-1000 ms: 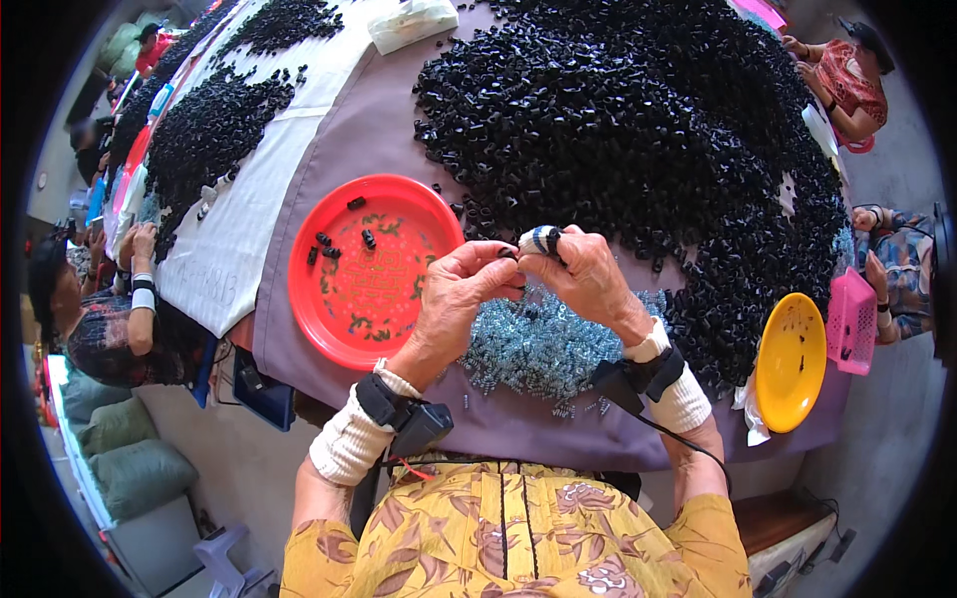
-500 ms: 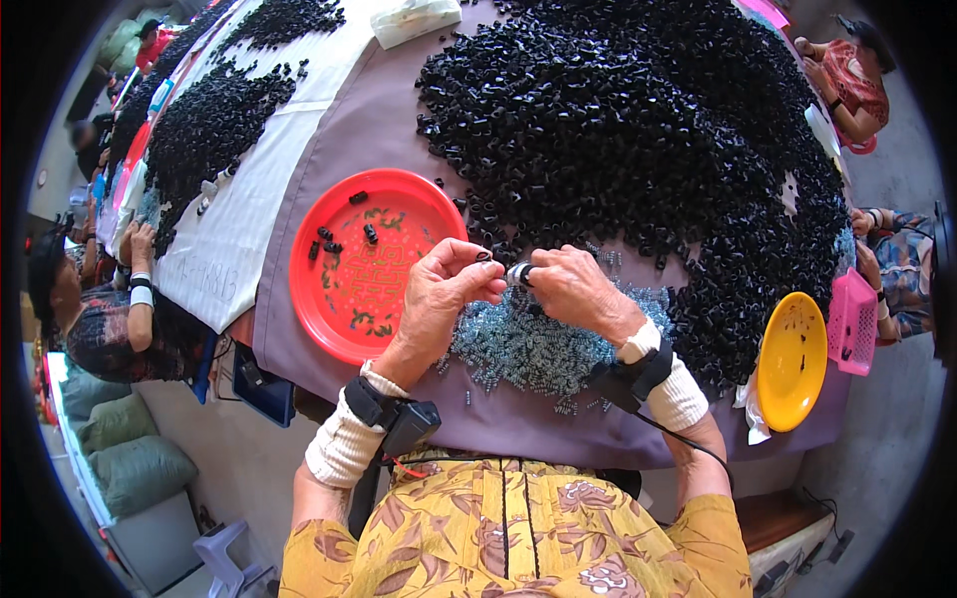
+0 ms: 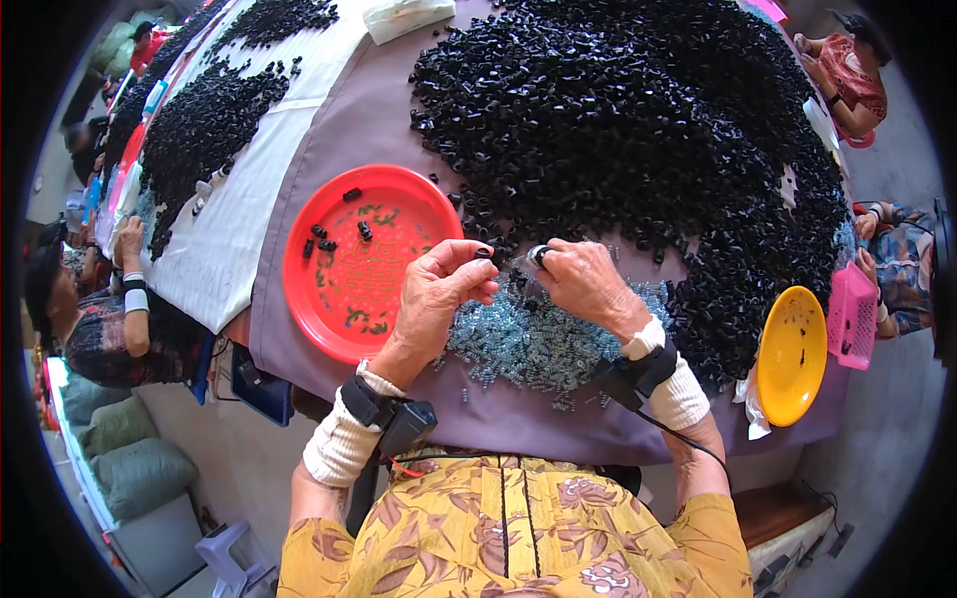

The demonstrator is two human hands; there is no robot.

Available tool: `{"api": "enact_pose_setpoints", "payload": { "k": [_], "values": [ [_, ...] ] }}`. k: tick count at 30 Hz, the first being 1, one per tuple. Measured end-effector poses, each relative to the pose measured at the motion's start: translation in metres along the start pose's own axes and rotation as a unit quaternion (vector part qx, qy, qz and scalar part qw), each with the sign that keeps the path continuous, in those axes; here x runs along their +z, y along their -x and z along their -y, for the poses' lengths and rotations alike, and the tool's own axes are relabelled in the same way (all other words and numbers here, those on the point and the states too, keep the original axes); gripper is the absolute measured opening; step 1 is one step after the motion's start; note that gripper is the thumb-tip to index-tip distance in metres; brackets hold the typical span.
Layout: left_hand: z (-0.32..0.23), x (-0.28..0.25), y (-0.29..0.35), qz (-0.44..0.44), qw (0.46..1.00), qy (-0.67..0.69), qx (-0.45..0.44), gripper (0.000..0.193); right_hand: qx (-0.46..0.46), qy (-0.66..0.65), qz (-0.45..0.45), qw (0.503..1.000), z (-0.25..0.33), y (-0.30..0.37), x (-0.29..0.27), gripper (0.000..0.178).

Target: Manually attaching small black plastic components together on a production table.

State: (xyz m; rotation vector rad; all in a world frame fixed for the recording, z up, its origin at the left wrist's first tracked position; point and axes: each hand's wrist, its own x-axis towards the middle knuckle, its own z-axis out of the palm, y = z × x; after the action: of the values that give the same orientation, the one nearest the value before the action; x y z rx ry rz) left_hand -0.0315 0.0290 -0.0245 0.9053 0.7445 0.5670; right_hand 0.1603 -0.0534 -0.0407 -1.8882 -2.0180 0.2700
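Observation:
My left hand (image 3: 431,299) is closed in a pinch beside the red plate, its thumb and fingertips on a small black plastic piece (image 3: 484,253). Apart from it, my right hand (image 3: 590,287) is bent over a heap of small pale-blue coil springs (image 3: 528,344). Its fingers are curled together; what they hold, if anything, is hidden. A black-and-white band (image 3: 539,256) shows at its index finger. Just beyond both hands spreads a big pile of small black plastic pieces (image 3: 588,140). Several black pieces lie on the red plate (image 3: 307,324).
At the right edge stand a yellow plate (image 3: 788,384) with dark bits and a pink basket (image 3: 852,309). A second black pile (image 3: 214,130) lies on white cloth (image 3: 249,199) at left. Co-workers sit along both sides. A white packet (image 3: 407,18) is at the back.
My hands have moved apart: the right fingers have shifted slightly right, away from the left. The left hand still pinches a black piece.

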Motion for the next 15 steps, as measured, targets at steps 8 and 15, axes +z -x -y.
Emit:
{"api": "enact_pose_setpoints", "payload": {
  "k": [8, 15],
  "values": [
    [-0.001, -0.002, 0.003, -0.003, 1.0, -0.018, 0.0, 0.022, -0.011, 0.066, 0.027, 0.997, 0.016, -0.006, 0.021, 0.006],
    [-0.001, 0.003, 0.005, 0.009, 1.0, -0.029, 0.004, 0.021, -0.05, -0.006, -0.036, 0.998, 0.005, -0.004, 0.011, 0.01]
  ]
}}
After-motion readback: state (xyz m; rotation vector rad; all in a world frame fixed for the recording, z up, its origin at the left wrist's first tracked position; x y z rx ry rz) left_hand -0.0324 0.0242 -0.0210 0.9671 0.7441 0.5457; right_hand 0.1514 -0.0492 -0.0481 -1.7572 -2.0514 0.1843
